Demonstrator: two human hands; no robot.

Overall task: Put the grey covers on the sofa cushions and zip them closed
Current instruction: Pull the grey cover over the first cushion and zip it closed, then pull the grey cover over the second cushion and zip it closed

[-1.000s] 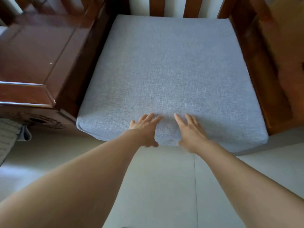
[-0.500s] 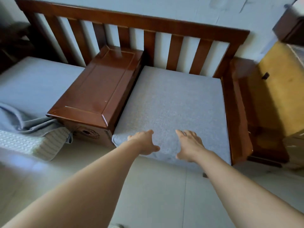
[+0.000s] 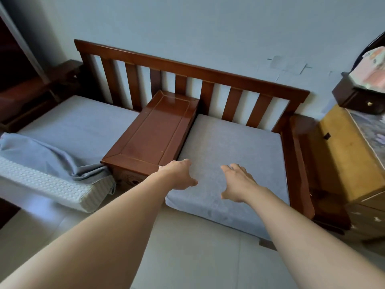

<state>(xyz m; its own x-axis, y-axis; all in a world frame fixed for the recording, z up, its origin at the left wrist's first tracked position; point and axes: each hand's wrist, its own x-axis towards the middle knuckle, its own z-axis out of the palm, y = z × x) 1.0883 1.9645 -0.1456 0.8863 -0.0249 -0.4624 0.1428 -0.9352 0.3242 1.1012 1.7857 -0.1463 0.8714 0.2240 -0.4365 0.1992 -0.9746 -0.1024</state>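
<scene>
Grey-covered cushion [image 3: 233, 155] on sofa seat, left hand [image 3: 177, 176] and right hand [image 3: 239, 182] spread, empty, above its front half.

Matt woven cushion cover [image 3: 229, 155], glossy wooden armrest [image 3: 154, 130]

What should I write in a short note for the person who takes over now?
Left hand: open, holds nothing, over the right cushion's front.
Right hand: open, holds nothing, same place.
Right cushion: in its grey cover, lying in the sofa frame; zip not visible.
Left side: a bare white cushion with a loose grey cover bunched over it.
Left to do: pull that cover on, zip it.
</scene>
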